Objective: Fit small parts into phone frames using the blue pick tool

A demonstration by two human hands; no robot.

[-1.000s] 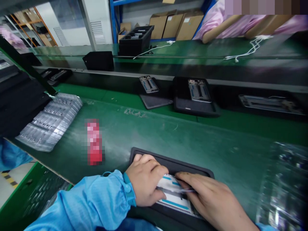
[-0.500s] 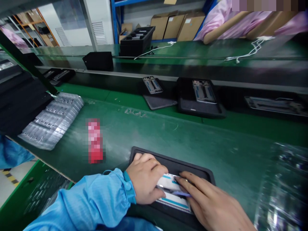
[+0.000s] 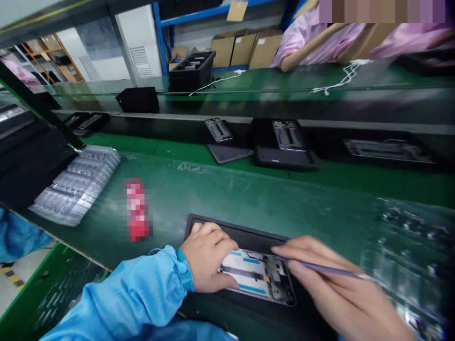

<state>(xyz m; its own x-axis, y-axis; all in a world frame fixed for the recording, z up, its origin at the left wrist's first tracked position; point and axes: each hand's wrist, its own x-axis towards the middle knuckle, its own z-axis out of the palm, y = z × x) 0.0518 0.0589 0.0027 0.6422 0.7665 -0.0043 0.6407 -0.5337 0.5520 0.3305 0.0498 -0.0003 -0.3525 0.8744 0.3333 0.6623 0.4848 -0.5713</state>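
Note:
A smartphone mid-frame (image 3: 249,276), with white plates, blue strips and a dark ribbon down its middle, lies in a black foam tray (image 3: 259,235). My left hand (image 3: 206,258) grips its left end, fingers along the far side and thumb on the near side. That end is hidden under the hand. Above the right end of the frame, my right hand (image 3: 334,279) is closed on a slim purple stick-like tool (image 3: 327,269). Its tip is hard to make out near the fingertips.
Clear plastic blister trays lie at the left (image 3: 78,184) and right (image 3: 408,265). A red blurred item (image 3: 138,210) rests on the green bench. On the lower line stand black trays (image 3: 263,156) with phone frames (image 3: 289,135). A person in pink (image 3: 302,40) sits across.
My right hand has lifted off the frame and moved right with the purple tool, uncovering the frame's right end. My left hand keeps its hold. The view has shifted slightly.

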